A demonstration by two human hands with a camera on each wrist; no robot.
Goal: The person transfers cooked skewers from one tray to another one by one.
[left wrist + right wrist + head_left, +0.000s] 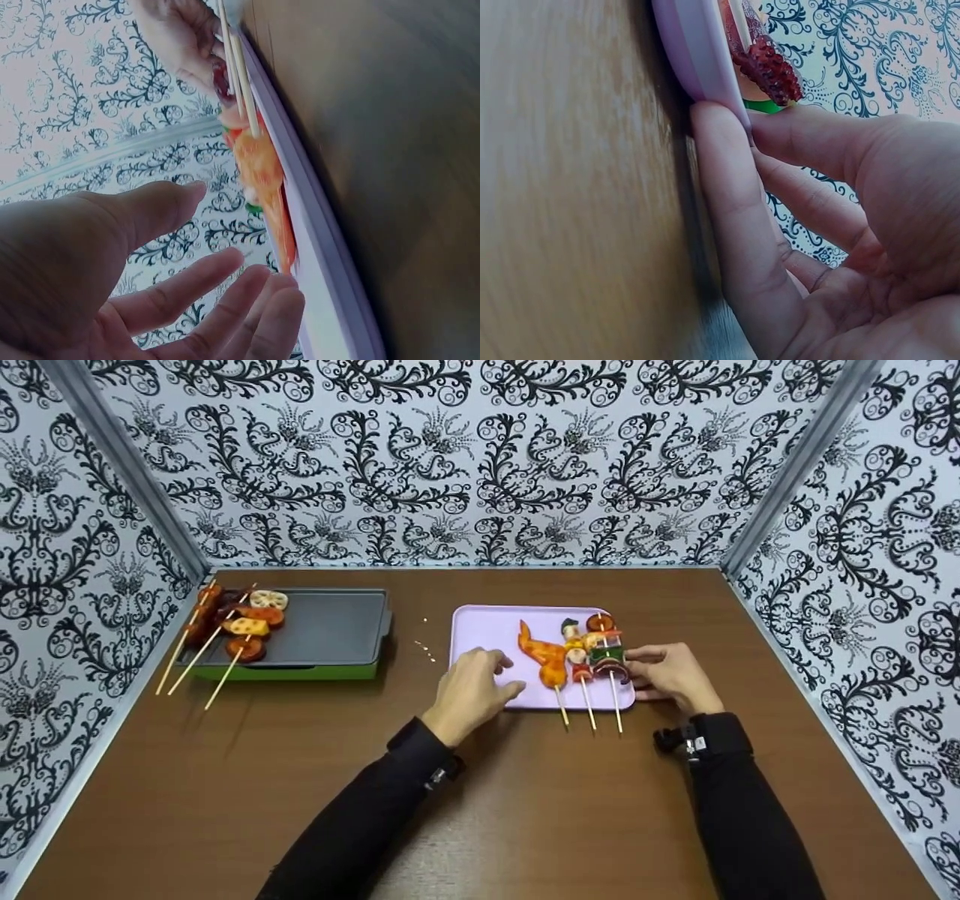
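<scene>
A pink tray lies mid-table with three food skewers on its right half, sticks pointing toward me. My left hand hovers over the tray's front left part, fingers relaxed and spread, holding nothing; in the left wrist view the hand is apart from the orange skewer piece and the tray rim. My right hand is at the tray's right edge. In the right wrist view this hand pinches the tray rim, thumb beneath and finger on top, just by a dark red piece.
A dark grey griddle on a green base stands at the back left, with three more skewers at its left end, sticks overhanging. A few pale crumbs lie between griddle and tray. Patterned walls enclose the brown table on three sides.
</scene>
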